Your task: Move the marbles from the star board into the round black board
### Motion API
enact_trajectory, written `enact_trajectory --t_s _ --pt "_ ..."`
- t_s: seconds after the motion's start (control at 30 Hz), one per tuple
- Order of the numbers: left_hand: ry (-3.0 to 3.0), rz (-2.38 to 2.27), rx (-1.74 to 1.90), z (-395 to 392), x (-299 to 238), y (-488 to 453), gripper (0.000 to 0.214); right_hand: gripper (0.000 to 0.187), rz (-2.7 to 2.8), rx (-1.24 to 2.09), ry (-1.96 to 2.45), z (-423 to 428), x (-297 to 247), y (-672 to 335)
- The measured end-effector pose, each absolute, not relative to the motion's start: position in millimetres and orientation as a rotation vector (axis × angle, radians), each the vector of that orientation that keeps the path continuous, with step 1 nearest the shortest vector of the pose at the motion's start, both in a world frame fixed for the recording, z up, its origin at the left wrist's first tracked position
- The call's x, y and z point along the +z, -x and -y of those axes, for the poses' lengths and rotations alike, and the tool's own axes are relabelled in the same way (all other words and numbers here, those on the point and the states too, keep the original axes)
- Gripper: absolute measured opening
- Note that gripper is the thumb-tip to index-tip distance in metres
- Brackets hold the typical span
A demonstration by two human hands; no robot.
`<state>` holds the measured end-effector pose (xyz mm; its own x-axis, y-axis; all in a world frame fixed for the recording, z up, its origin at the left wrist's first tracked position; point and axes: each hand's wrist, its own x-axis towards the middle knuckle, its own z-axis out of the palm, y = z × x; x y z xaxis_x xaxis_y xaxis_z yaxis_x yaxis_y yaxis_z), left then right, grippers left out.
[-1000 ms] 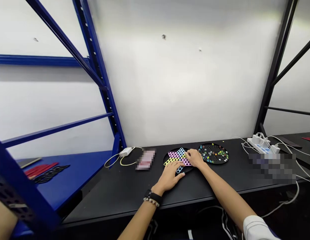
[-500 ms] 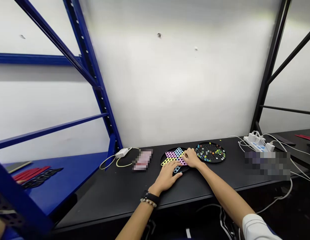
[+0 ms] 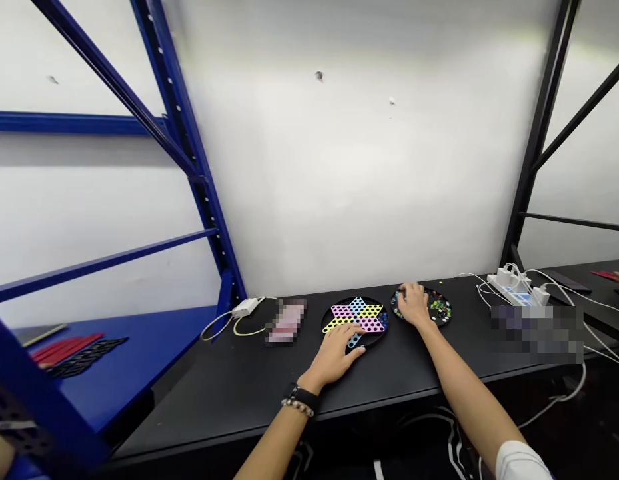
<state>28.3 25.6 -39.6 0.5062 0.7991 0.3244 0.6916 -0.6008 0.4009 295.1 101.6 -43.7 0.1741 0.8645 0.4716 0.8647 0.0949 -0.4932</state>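
A Chinese checkers board (image 3: pixel 358 304), a star of pink, yellow and blue with dark holes, lies in a round black tray. My left hand (image 3: pixel 336 347) rests on its near left part, open, fingers spread over the holes and thumb apart, hiding some of the star. To the right is a second round black tray (image 3: pixel 445 323) holding many coloured marbles (image 3: pixel 442 305). Over its left side is my right hand (image 3: pixel 414 304), fingers apart and bent down towards the marbles. Its fingertips touch or nearly touch them, and I see nothing held.
Left of the board lies a pinkish blurred item (image 3: pixel 288 323), near a white adapter (image 3: pixel 245 307) with a pale cable. At the right are a power strip (image 3: pixel 514 288) with plugs and loose cables, and a dark blurred item (image 3: pixel 536 333). Blue rack posts (image 3: pixel 202 180) stand at left.
My right hand has moved right, from the right part of the star board to the marble tray, uncovering the star's right points. My left hand stays on the board.
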Motion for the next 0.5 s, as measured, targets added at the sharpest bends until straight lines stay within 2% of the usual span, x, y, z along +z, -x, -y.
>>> enact_trajectory --t_s 0.2,0.37,0.5 --pt "-2.513 -1.275 0.711 -23.0 -36.6 -29.7 0.032 0.029 1.537 -0.025 2.140 -99.5 -59.6 -389.5" --pt "-2.522 -1.252 0.719 -22.5 -36.0 -30.8 0.031 0.031 1.669 0.088 2.158 -98.9 -75.0 -415.5" --pt "-2.540 -1.251 0.737 -25.3 -39.8 -29.5 0.033 0.025 1.674 0.153 2.101 -102.0 -78.1 -413.6"
